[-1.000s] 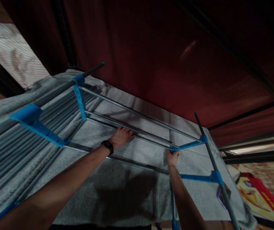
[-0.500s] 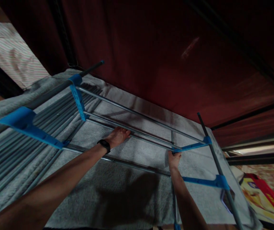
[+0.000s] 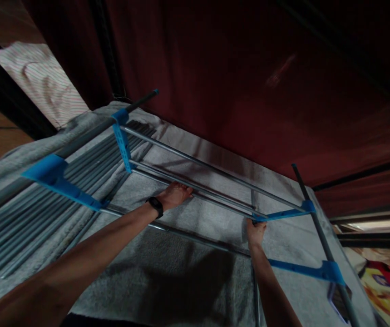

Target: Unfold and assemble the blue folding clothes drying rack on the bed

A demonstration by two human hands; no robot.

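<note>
The thin rod [image 3: 222, 204] lies across the centre of the frame, between blue brackets, and the left hand [image 3: 175, 195] is curled around it. At the right of centre, the lower end of the blue bracket [image 3: 285, 214] is touched by the right hand [image 3: 256, 230]; how firmly it is gripped cannot be told. If the rod is pushed at an angle, its end could be slipped out, or the bracket could be twisted. The rod's right end is hidden near the fingers. The thick pole [image 3: 322, 236] is cut off at the lower right.
</note>
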